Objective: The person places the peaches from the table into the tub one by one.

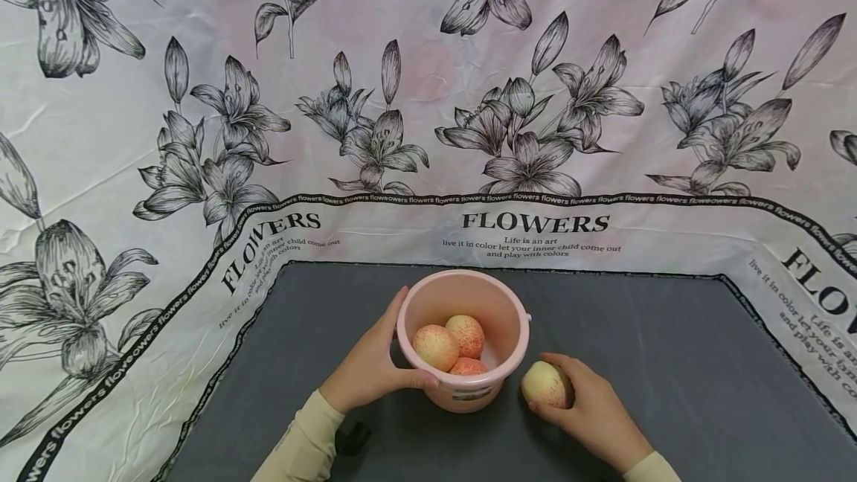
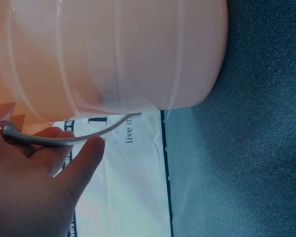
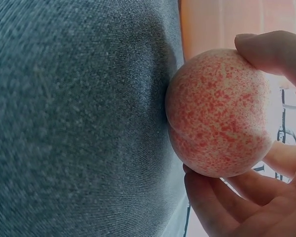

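A pink plastic bucket [image 1: 462,290] stands upright on the grey table, with three peaches [image 1: 435,348] visible inside. My left hand [image 1: 368,369] grips its left side at the rim, thumb toward the front and fingers round the far side. In the left wrist view, the bucket's pale handle [image 2: 64,141] hangs along the wall beside that hand's fingers. Just right of the bucket, my right hand [image 1: 594,406] holds another peach [image 1: 545,384] between thumb and fingers. This red-speckled peach [image 3: 219,116] appears to touch the cloth in the right wrist view.
A grey cloth [image 1: 669,355] covers the tabletop. White fabric printed with flowers and lettering [image 1: 535,233] borders it and rises behind. A small black object [image 1: 352,439] lies beside the left sleeve, partly hidden.
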`<state>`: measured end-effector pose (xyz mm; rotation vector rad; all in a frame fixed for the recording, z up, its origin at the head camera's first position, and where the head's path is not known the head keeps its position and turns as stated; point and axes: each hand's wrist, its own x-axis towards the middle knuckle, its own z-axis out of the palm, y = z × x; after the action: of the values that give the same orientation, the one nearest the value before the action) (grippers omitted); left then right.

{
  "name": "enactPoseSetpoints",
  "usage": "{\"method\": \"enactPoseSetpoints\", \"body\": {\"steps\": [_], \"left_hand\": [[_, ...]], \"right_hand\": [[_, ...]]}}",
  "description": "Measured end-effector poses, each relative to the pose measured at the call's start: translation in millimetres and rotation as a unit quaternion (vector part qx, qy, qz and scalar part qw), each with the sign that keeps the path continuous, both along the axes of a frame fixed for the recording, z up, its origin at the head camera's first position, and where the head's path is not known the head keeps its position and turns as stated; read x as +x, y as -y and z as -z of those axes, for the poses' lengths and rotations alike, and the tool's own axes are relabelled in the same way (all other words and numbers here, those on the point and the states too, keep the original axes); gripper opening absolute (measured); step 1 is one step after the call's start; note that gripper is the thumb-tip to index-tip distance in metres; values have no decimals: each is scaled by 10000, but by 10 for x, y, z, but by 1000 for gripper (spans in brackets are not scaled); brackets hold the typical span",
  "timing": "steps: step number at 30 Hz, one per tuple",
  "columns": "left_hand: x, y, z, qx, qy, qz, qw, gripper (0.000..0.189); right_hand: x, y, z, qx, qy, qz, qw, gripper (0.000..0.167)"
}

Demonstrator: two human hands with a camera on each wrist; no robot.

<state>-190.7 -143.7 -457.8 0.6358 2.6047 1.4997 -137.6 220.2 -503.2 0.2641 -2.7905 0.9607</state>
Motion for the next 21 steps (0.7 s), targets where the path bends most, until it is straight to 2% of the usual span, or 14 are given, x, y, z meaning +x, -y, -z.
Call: {"method": "enactPoseSetpoints", "body": {"steps": [10,17,21], "left_hand": [[7,10,13,31,-32,-1,10000,141],[-14,12,36,224,5,66,9997,137],[-24,14,51,243,7,65,9997,136]], "right_hand": [[-1,-74,-81,-7,-151,-24,9999,75],[-10,-185,-269,-60,-92,138,9998,74],[-47,-227,-433,-93,-113,151,9998,75]]}}
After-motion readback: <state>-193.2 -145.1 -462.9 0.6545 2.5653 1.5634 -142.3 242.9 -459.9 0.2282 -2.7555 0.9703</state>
